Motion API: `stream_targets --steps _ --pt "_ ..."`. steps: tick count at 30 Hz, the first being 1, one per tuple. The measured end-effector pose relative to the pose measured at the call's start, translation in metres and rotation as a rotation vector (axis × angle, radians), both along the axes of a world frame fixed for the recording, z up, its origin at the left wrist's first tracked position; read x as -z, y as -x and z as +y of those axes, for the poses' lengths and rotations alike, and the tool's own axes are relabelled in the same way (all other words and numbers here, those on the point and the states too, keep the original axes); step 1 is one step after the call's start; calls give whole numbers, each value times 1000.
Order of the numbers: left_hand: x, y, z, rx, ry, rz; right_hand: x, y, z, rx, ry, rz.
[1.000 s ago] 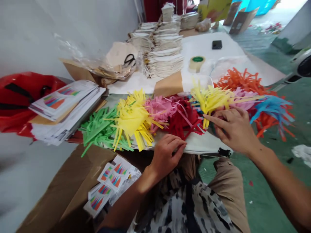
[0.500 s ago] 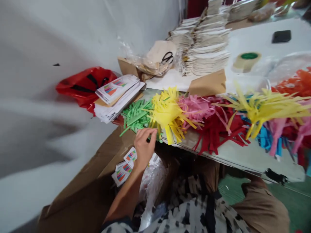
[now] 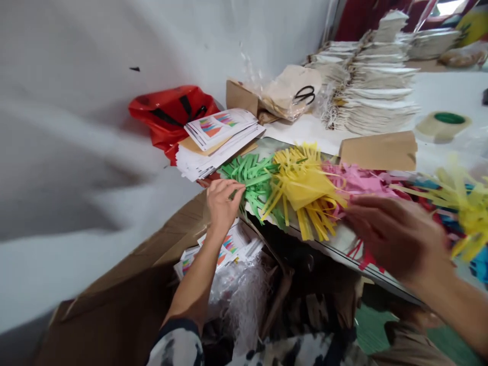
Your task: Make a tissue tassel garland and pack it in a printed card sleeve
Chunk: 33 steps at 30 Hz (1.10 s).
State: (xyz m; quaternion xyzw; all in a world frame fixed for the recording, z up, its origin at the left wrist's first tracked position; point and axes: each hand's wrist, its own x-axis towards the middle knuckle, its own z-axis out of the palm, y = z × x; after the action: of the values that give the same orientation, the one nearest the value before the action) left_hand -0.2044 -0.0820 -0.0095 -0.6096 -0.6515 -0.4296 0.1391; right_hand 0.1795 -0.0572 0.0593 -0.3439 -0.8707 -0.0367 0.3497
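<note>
At the table's left edge, my left hand (image 3: 224, 201) is closed in a pinch on the tip of a bunch of green paper fringe (image 3: 253, 175). Beside it lies a bunch of yellow paper fringe (image 3: 305, 185), its strips spread over the edge. My right hand (image 3: 400, 239), smeared by motion, hangs over the front edge near the yellow strips and the pink paper fringe (image 3: 362, 183); whether its fingers hold anything cannot be made out. Some red strips (image 3: 369, 259) show below that hand.
Printed cards (image 3: 221, 127) are stacked beside a red plastic bag (image 3: 171, 112). Behind lie scissors (image 3: 305, 95), brown cardboard (image 3: 379, 151), piles of white bags (image 3: 381, 96) and a tape roll (image 3: 444, 124). Below the edge, a cardboard box (image 3: 171, 244) holds more cards and clear plastic.
My right hand has come into view from the right. My left hand now pinches the green fringe. The view has shifted left, so the table things appear farther right.
</note>
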Motion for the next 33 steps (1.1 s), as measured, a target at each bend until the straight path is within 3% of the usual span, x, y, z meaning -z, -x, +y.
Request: stream_targets --steps 5,8,14,17,22,28,33 --pt "-13 6 9 103 -8 -83 14 164 53 -184 -5 -257" --pt "-14 10 9 188 -19 -156 21 212 68 -241 20 -298" --pt "1 14 -6 120 -54 -405 28 219 79 -294 77 -177" --pt "9 16 -11 150 -75 -502 26 217 82 -298 181 -31" --pt "15 21 -6 219 -47 -491 26 216 92 -351 389 175" --pt "10 26 1 261 -9 -396 21 215 97 -473 477 279" --pt "-4 22 2 267 118 -796 22 215 94 -511 398 251"
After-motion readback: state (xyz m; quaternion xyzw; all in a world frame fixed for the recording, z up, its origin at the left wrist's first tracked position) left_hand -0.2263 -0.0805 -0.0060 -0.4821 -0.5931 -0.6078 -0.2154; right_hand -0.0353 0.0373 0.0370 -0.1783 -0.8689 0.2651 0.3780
